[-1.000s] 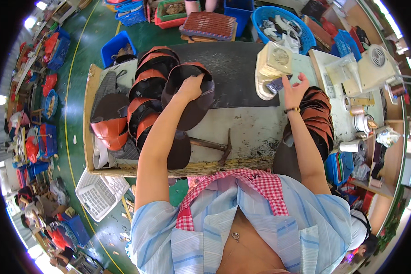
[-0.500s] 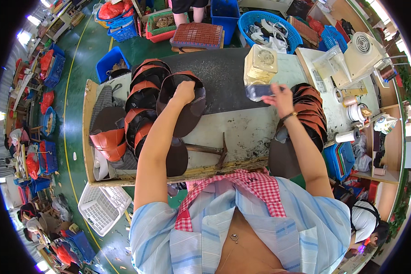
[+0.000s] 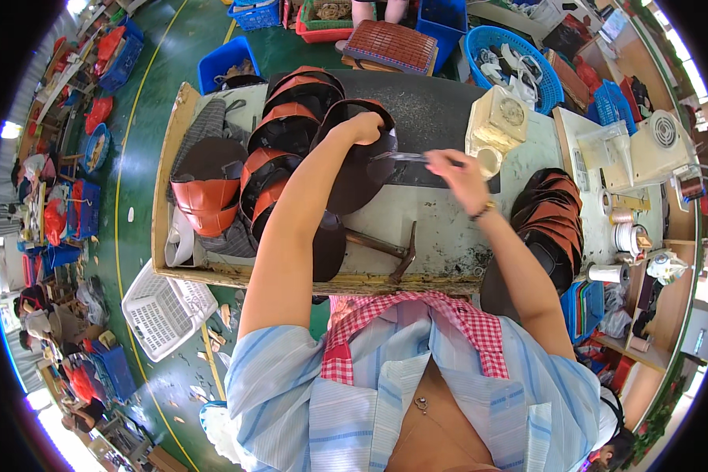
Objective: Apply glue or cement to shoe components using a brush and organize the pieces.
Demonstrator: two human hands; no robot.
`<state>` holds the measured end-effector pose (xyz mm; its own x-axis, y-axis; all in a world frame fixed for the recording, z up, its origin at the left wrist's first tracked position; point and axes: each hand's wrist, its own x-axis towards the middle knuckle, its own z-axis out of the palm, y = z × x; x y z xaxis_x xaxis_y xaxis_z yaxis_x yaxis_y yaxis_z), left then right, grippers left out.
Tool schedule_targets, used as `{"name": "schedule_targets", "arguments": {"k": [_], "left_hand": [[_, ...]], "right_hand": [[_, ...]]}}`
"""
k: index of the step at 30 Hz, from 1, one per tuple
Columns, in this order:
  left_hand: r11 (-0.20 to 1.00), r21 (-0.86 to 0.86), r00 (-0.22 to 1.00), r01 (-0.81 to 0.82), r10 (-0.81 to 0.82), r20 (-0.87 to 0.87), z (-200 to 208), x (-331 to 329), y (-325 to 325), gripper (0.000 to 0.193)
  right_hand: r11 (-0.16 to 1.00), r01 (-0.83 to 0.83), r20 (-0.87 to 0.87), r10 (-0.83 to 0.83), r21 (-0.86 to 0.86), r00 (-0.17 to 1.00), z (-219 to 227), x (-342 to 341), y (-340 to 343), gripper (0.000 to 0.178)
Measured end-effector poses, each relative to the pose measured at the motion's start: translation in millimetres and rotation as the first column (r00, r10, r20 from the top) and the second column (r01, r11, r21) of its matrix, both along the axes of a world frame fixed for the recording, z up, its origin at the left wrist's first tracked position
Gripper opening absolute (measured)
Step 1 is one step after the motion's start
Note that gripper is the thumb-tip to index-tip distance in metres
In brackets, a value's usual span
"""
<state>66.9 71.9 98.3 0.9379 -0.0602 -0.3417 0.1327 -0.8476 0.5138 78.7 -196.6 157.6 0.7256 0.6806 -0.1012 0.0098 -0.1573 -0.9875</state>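
Note:
Near the table's middle, my left hand [image 3: 366, 128] is closed on the upper rim of a dark brown leather piece [image 3: 355, 185] with a broad rounded flap, a black inside and a reddish-brown edge. In my right hand [image 3: 460, 179] is a slim, grey, brush-like tool [image 3: 407, 157], blurred by motion. Its tip reaches the flap near my left hand; whether it touches is unclear. Beyond my right hand stands a yellowed glue container [image 3: 497, 118] with a round open cup [image 3: 488, 162] at its near side.
Nested leather pieces [image 3: 287, 118] stand left of my left hand; another row [image 3: 549, 220] lies beside my right forearm. A hammer [image 3: 385, 250] rests near the table's front edge. A sewing machine [image 3: 659, 145] and thread spools [image 3: 629, 238] are at the right. A white basket [image 3: 165, 311] sits lower left.
My right hand has moved left from the glue container to the leather piece, bringing the tool. The container's cup has come into view. My left hand still grips the piece; the whole view has shifted.

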Motion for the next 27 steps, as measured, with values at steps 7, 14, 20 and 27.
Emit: {"name": "schedule_targets", "arguments": {"k": [7, 14, 20, 27], "left_hand": [[1.0, 0.022, 0.999, -0.017, 0.016, 0.043, -19, 9, -1, 0.029], [0.997, -0.058, 0.999, -0.054, 0.054, 0.001, -20, 4, -2, 0.044], [0.997, -0.059, 0.994, -0.053, 0.059, 0.089, -28, -7, 1, 0.041], [0.968, 0.086, 0.668, -0.238, 0.098, 0.738, 61, -61, -14, 0.038]], "right_hand": [[0.99, -0.037, 0.895, 0.139, -0.137, 0.425, -48, 9, 83, 0.013], [0.964, -0.157, 0.67, 0.263, -0.216, 0.694, -46, -12, 57, 0.014], [0.926, -0.298, 0.554, 0.376, -0.23, 0.743, -21, -19, 27, 0.024], [0.926, 0.296, 0.384, -0.191, -0.234, 0.903, 37, 90, -56, 0.031]]}}
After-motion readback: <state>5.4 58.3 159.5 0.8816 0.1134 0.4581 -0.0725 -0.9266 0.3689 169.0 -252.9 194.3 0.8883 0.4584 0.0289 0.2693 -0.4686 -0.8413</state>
